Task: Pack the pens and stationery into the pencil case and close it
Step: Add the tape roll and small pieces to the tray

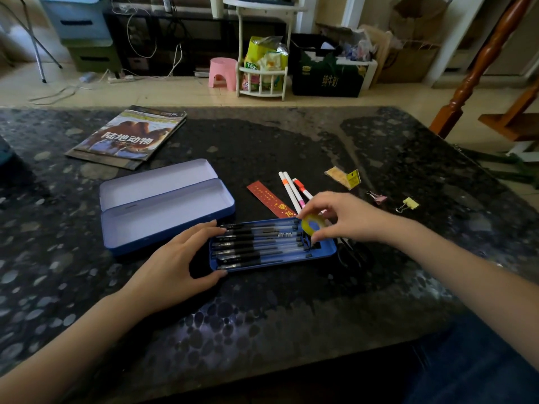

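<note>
A blue tin pencil case [163,205] lies open on the dark table, its two halves pale inside and bare. In front of it sits a blue tray [328,249] filled with several black gel pens [256,243]. My left hand [180,263] rests on the tray's left end, fingers spread against it. My right hand [341,217] pinches a small yellow tape roll [311,225] just above the tray's right end. Behind the tray lie a red ruler [269,199] and three white markers [291,189].
A pink binder clip [377,198], a yellow binder clip [408,204] and a yellow packet [344,177] lie at the right. A magazine [128,138] sits at the far left. Dark scissors [350,255] lie right of the tray. Beyond the table are a pink stool and shelves.
</note>
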### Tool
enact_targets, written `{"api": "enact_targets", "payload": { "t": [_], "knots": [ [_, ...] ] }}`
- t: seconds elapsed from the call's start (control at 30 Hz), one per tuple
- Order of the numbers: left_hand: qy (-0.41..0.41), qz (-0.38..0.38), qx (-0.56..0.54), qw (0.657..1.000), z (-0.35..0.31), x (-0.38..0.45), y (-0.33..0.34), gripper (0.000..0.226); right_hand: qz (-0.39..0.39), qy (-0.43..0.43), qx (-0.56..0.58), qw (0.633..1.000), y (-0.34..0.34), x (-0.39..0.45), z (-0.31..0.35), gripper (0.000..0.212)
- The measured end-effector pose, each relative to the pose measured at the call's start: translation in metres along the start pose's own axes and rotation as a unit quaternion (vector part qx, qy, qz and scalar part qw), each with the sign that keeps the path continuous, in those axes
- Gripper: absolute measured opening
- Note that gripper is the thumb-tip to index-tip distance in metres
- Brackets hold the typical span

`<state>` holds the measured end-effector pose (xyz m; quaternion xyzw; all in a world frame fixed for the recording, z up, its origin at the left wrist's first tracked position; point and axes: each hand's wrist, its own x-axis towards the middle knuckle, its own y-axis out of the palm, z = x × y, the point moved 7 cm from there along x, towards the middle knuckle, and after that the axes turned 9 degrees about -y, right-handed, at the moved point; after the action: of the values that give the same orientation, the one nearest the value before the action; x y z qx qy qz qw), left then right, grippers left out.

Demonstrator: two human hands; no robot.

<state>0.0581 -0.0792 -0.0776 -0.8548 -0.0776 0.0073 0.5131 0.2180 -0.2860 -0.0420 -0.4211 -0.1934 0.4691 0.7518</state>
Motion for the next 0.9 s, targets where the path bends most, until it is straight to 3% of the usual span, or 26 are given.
{"api": "enact_targets", "payload": {
  "t": [0.3, 0.4, 0.53, 0.67, 0.73, 0.8, 0.9],
  "knots": [
    [0.025, 0.018, 0.056, 0.998, -0.002, 0.002, 0.005, 0.073, 0.008, -0.01, -0.136, 0.991, 0.01, 0.006, -0.006, 0.05],
    [0.025, 0.02, 0.056, 0.998, -0.002, 0.002, 0.005, 0.074, 0.003, 0.011, -0.136, 0.991, 0.011, 0.007, -0.005, 0.06],
    [0.021, 0.023, 0.055, 0.998, -0.001, 0.002, 0.005, 0.075, -0.031, 0.022, -0.127, 0.991, 0.007, 0.008, -0.004, 0.055],
    [0.021, 0.02, 0.054, 0.998, -0.001, 0.001, 0.005, 0.076, -0.032, 0.062, -0.137, 0.988, -0.006, 0.006, -0.009, 0.075],
    [0.02, 0.02, 0.054, 0.998, -0.001, 0.001, 0.005, 0.076, -0.082, 0.08, -0.111, 0.987, -0.028, 0.002, -0.015, 0.067],
    [0.019, 0.019, 0.056, 0.998, -0.002, 0.001, 0.006, 0.075, -0.147, 0.101, -0.133, 0.975, -0.054, -0.003, -0.029, 0.045],
    [0.017, 0.018, 0.052, 0.998, -0.002, 0.0, 0.005, 0.076, -0.169, 0.165, -0.153, 0.96, -0.064, -0.01, -0.057, 0.031]
  ]
}}
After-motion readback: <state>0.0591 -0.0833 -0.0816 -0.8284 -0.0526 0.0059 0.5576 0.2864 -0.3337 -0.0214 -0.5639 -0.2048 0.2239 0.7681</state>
